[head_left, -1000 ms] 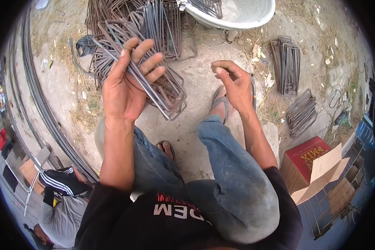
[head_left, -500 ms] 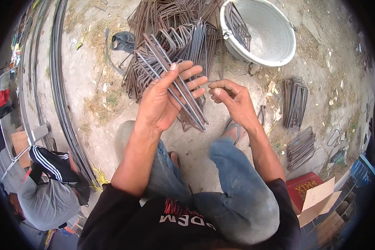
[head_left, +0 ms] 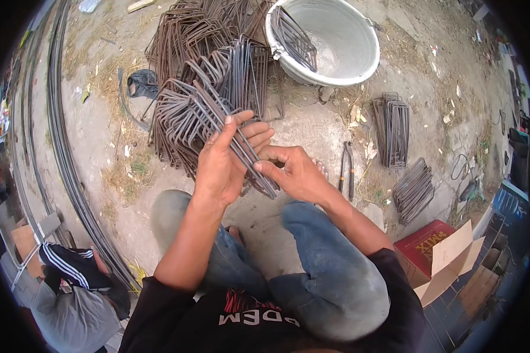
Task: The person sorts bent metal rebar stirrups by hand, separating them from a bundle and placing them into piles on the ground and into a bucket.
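A few bent steel rebar stirrups lie slantwise across my left hand. Its thumb clamps them against the palm, while the other fingers stretch out behind. My right hand meets the lower part of these stirrups from the right, thumb and index finger pinched at the rods. Just beyond my left hand spreads a big pile of stirrups, some rusty brown and some grey.
A pale basin with stirrups inside stands beyond the pile. Pincers with orange handles and two stirrup stacks lie right. Long steel bars run along the left, near a seated person. A cardboard box sits lower right.
My right hand has moved in from the right and now grips the stirrups' lower part. The whole view has shifted, and the orange-handled pincers show more clearly.
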Available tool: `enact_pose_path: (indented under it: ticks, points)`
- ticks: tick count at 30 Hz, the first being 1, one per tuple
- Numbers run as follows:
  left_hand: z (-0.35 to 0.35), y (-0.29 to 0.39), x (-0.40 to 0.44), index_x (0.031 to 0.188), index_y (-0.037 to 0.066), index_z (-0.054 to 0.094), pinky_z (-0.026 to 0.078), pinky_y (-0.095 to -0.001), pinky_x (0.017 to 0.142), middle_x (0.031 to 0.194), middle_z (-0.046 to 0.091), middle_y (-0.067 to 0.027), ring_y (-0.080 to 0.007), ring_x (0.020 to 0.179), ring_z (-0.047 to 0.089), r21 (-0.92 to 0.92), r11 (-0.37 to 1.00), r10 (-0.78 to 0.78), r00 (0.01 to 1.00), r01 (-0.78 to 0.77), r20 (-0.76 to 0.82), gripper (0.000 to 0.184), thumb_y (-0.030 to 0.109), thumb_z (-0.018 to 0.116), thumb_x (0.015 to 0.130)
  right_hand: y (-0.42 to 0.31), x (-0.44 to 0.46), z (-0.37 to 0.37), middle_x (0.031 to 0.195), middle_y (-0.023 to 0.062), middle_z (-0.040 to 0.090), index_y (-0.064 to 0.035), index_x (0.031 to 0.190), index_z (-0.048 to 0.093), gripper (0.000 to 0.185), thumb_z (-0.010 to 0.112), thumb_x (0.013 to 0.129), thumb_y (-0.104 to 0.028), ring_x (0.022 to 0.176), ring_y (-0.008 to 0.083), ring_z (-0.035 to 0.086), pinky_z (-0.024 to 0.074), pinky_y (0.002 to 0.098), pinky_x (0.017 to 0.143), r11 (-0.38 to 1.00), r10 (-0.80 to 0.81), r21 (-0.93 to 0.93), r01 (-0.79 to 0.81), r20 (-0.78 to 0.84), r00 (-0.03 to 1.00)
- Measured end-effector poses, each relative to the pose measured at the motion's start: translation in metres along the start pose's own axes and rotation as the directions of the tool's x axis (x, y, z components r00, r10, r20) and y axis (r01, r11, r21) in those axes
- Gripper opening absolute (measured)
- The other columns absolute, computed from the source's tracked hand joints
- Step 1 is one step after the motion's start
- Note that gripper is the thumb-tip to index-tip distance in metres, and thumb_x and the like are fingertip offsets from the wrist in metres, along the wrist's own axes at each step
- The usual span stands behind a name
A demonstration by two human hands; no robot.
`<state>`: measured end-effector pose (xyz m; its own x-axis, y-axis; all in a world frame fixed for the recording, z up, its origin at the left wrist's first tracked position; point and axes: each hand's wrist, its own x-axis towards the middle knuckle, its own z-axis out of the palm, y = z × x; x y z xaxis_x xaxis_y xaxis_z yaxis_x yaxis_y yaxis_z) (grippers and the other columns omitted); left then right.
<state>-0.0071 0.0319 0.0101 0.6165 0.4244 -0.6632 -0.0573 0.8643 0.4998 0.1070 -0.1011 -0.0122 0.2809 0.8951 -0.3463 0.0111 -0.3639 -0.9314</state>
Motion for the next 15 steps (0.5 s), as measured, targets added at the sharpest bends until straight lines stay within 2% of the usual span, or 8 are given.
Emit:
enact_pose_path:
  ticks: [3, 4, 5, 10, 13, 15]
  points:
    - [0.000, -0.004, 0.008, 0.144, -0.008, 0.041, 0.045, -0.0482, 0.114, 0.144, 0.054, -0.0267, -0.0383, 0.133, 0.055, -0.069, 0.998, 0.016, 0.998, -0.012, 0.060, 0.056, 0.038, 0.041, 0.111, -0.005, 0.000, -0.006, 0.070, 0.0173, 0.065, -0.0012, 0.104, 0.072, 0.027, 0.071, 0.094, -0.026, 0.059, 0.0214, 0.059, 0.0461, 0.0379, 0.059, 0.998, 0.066, -0.027, -0.065, 0.042, 0.997]
    - [-0.002, -0.006, 0.011, 0.145, -0.010, 0.039, 0.041, -0.0482, 0.117, 0.148, 0.049, -0.0280, -0.0390, 0.139, 0.050, -0.049, 0.999, 0.013, 0.997, -0.009, 0.079, 0.059, 0.038, 0.039, 0.111, -0.014, -0.001, -0.012, 0.071, 0.0199, 0.066, -0.0019, 0.105, 0.071, 0.026, 0.070, 0.093, -0.025, 0.060, 0.0277, 0.062, 0.0472, 0.0411, 0.061, 0.991, 0.124, -0.050, -0.120, 0.075, 0.989]
    - [0.003, -0.008, 0.010, 0.147, -0.013, 0.037, 0.042, -0.0497, 0.115, 0.147, 0.049, -0.0319, -0.0408, 0.137, 0.051, -0.015, 0.999, 0.047, 0.996, -0.046, 0.070, 0.063, 0.039, 0.041, 0.111, -0.009, -0.003, -0.013, 0.072, 0.0207, 0.066, -0.0018, 0.106, 0.072, 0.027, 0.070, 0.092, -0.025, 0.061, 0.0304, 0.063, 0.0479, 0.0424, 0.062, 0.994, 0.101, -0.045, -0.099, 0.046, 0.994]
    - [0.008, -0.019, 0.022, 0.146, -0.010, 0.037, 0.043, -0.0508, 0.114, 0.147, 0.048, -0.0318, -0.0421, 0.137, 0.050, 0.019, 1.000, -0.014, 0.998, 0.013, 0.060, 0.059, 0.038, 0.040, 0.111, 0.016, -0.002, -0.013, 0.074, 0.0249, 0.066, -0.0008, 0.105, 0.073, 0.029, 0.071, 0.089, -0.024, 0.069, 0.0414, 0.066, 0.0510, 0.0482, 0.067, 0.998, 0.012, -0.067, -0.015, -0.045, 0.999]
    - [0.012, -0.027, 0.030, 0.146, -0.007, 0.038, 0.043, -0.0512, 0.114, 0.148, 0.048, -0.0317, -0.0415, 0.138, 0.049, 0.119, 0.993, -0.004, 0.998, -0.004, 0.070, 0.058, 0.039, 0.041, 0.111, 0.014, -0.005, -0.029, 0.075, 0.0262, 0.066, -0.0008, 0.100, 0.074, 0.026, 0.071, 0.088, -0.024, 0.072, 0.0414, 0.068, 0.0523, 0.0485, 0.069, 0.996, 0.073, -0.045, -0.073, -0.010, 0.997]
    - [0.011, -0.032, 0.038, 0.150, -0.005, 0.035, 0.041, -0.0520, 0.115, 0.151, 0.045, -0.0303, -0.0410, 0.140, 0.047, 0.154, 0.988, -0.035, 0.995, 0.021, 0.092, 0.058, 0.038, 0.040, 0.111, 0.035, -0.005, -0.033, 0.076, 0.0260, 0.067, -0.0013, 0.098, 0.075, 0.024, 0.070, 0.088, -0.023, 0.075, 0.0417, 0.069, 0.0528, 0.0494, 0.071, 0.998, -0.034, -0.060, 0.030, -0.067, 0.997]
